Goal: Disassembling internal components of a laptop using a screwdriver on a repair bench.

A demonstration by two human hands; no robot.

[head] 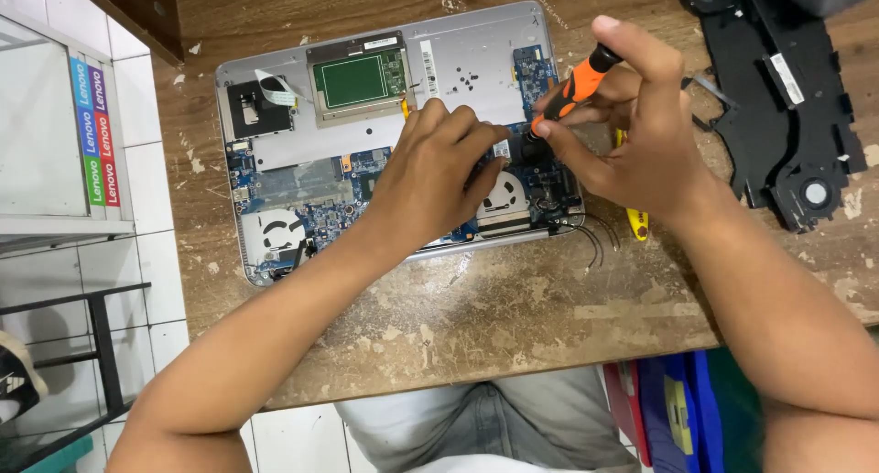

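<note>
An opened silver laptop base (458, 47) lies on the worn wooden table (513, 317), its blue circuit board (320, 212) and two fans exposed. My left hand (430, 175) rests flat on the middle of the board, fingers curled over the parts. My right hand (632, 125) grips an orange and black screwdriver (572, 88), its tip pointing down at the board near the right fan (504, 198). Thumb and fingers pinch the shaft while the forefinger caps the handle's top.
A black plastic frame with two round speakers (778, 107) lies at the table's right. A yellow tool (637, 221) peeks out beneath my right wrist. Thin black cables (595, 239) trail off the laptop's near right corner. A glass cabinet (55, 134) stands left.
</note>
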